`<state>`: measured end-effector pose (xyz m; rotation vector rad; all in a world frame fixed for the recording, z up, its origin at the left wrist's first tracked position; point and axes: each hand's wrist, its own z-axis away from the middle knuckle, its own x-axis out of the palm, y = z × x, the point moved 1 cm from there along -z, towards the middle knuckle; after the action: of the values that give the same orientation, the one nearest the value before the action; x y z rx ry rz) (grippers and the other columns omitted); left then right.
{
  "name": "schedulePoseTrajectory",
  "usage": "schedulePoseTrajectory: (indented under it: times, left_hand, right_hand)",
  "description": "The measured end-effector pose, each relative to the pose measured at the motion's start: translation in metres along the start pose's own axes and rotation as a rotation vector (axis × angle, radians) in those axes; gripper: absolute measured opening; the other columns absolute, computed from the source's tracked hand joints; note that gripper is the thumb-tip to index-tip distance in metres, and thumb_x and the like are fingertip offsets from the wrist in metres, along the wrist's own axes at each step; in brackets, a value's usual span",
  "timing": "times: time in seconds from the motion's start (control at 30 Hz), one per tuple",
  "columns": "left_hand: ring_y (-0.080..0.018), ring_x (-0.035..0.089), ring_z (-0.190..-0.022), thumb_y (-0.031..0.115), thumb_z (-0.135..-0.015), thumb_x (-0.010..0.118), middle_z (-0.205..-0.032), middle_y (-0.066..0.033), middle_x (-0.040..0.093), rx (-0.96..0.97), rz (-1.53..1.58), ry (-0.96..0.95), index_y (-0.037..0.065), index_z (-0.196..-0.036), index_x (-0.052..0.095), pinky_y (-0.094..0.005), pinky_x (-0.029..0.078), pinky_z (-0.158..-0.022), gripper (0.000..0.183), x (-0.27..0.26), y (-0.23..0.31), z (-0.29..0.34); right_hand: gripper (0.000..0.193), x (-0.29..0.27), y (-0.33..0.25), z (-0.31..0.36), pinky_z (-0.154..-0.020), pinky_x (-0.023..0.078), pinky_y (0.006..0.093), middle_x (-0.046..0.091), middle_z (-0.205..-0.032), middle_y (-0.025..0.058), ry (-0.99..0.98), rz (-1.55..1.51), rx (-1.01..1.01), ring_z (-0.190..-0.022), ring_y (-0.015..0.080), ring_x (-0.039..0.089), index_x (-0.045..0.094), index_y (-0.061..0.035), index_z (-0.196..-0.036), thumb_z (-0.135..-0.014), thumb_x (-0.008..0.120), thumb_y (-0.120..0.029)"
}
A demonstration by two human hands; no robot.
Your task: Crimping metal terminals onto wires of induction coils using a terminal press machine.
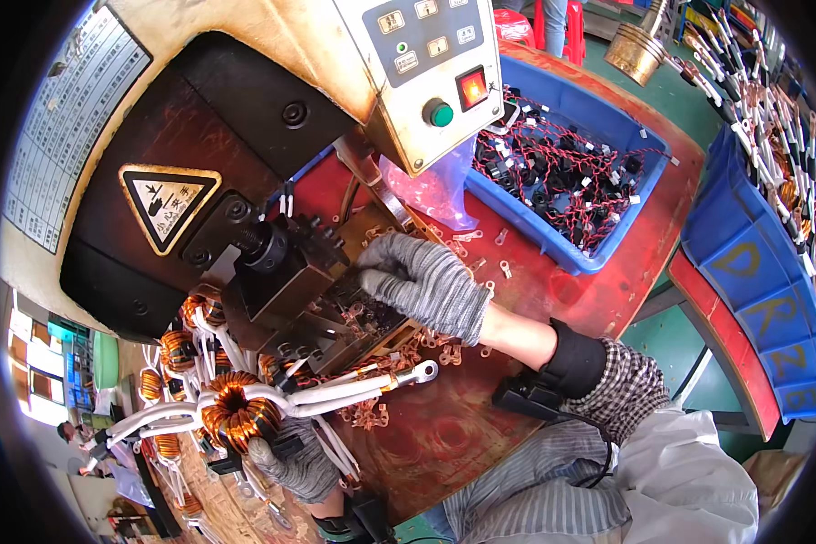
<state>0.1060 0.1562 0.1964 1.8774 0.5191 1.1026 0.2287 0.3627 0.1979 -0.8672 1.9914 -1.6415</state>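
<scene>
My left hand (297,467), in a grey knit glove, grips a toroidal coil (254,419) wound with copper wire. Thick white-sleeved leads (335,392) run out from the coil to both sides. The right-hand lead ends in a silver ring terminal (425,371). My right hand (431,288), gloved the same way, is closed beside the tooling of a terminal press (290,276), its thumb and fingers curled together. What they hold, if anything, is hidden. Loose copper ring terminals (363,313) lie in a tray under my right hand and over the red tabletop.
The press's control box (417,100), with a green button and lit red switch, overhangs the work area. A blue bin (585,263) of small black parts with red-black wires stands behind. More coils (179,349) lie left; another blue bin (762,272) of leaded coils stands right.
</scene>
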Motion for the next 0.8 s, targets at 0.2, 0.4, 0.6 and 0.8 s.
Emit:
schedulePoseTrajectory:
  times: [0.2,0.4,0.6,0.8]
  left_hand:
    - [-0.0252,0.042,-0.110,0.042,-0.072,0.059,-0.121,-0.0096,0.043,-0.017,0.049,0.001,0.005,-0.125,0.035,-0.0401,0.031,-0.097,0.069,-0.004,-0.001,-0.001]
    - [-0.0252,0.041,-0.111,0.041,-0.072,0.059,-0.121,-0.0096,0.042,-0.025,0.073,-0.011,0.005,-0.125,0.035,-0.0405,0.030,-0.097,0.069,-0.009,-0.002,-0.003]
    - [-0.0244,0.043,-0.109,0.037,-0.074,0.059,-0.120,-0.0094,0.044,-0.083,0.278,-0.118,0.005,-0.125,0.036,-0.0401,0.032,-0.095,0.064,-0.012,-0.017,-0.009]
    - [-0.0042,0.048,-0.052,0.017,-0.073,0.066,-0.066,0.0058,0.053,-0.362,0.940,0.287,0.003,-0.110,0.052,-0.0190,0.044,-0.055,0.042,0.034,0.036,0.004]
  right_hand:
    - [0.019,-0.011,-0.001,0.000,-0.069,0.045,0.0255,0.058,-0.082,0.0067,0.219,-0.070,-0.160,-0.075,0.0110,0.054,0.054,0.0012,-0.094,-0.080,0.056,-0.011]
    - [0.018,-0.015,-0.009,0.001,-0.067,0.045,0.0245,0.058,-0.079,0.0051,0.276,-0.081,-0.150,-0.073,0.0095,0.052,0.054,0.0008,-0.093,-0.081,0.055,-0.012]
    - [0.015,-0.024,-0.013,0.006,-0.064,0.043,0.0244,0.054,-0.074,0.0033,0.337,-0.057,-0.206,-0.069,0.0094,0.050,0.053,-0.0001,-0.091,-0.082,0.054,-0.013]
    - [0.026,0.021,-0.039,0.036,-0.069,0.045,0.0367,0.055,-0.083,0.0141,0.060,0.580,-0.703,-0.079,0.0298,0.054,0.055,-0.0027,-0.092,-0.082,0.052,-0.026]
